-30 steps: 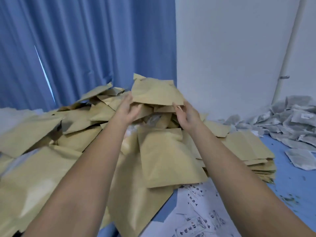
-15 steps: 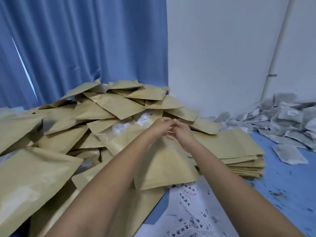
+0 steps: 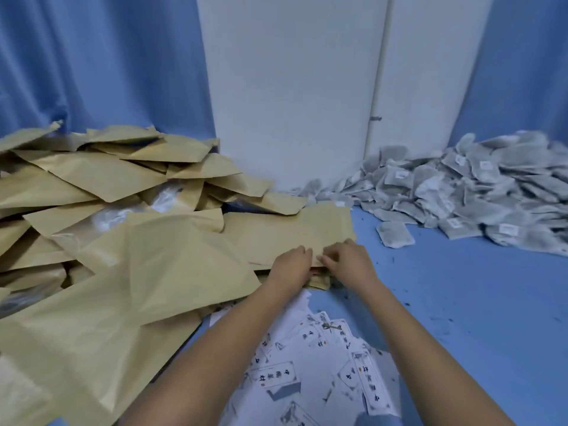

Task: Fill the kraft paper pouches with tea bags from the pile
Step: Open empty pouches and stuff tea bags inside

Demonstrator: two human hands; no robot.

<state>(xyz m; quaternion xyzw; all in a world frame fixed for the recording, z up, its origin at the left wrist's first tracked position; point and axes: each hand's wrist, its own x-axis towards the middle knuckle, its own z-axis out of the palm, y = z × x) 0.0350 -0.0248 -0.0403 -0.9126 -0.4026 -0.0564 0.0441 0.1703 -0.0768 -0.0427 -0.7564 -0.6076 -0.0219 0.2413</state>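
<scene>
Closest in, printed labels [image 3: 307, 373] lie scattered on the blue desk [image 3: 461, 302] between the two forearms. Just beyond them, both hands meet at the near edge of a flat stack of pouches [image 3: 319, 282]. The left hand [image 3: 290, 265] and the right hand [image 3: 347, 262] are almost touching, and their fingers curl over the edge of the top pouch [image 3: 292, 232]. They appear to pinch that edge, though how firm the hold is cannot be made out.

To the left, a loose heap of pouches [image 3: 123, 210] covers the desk up to the blue curtain [image 3: 92, 56]. Farther off on the right, well apart from the hands, lies the pile of tea bags [image 3: 476, 192]. One stray tea bag [image 3: 395, 235] sits just in front of it, and a white wall [image 3: 292, 87] stands behind.

The step in hand looks like taking a fresh pouch, since neither hand holds a tea bag. The next move calls for peeling off one pouch without dragging its neighbours along, then spreading its mouth open. After that, one hand would have to keep it open while the other reaches right to the pile.
</scene>
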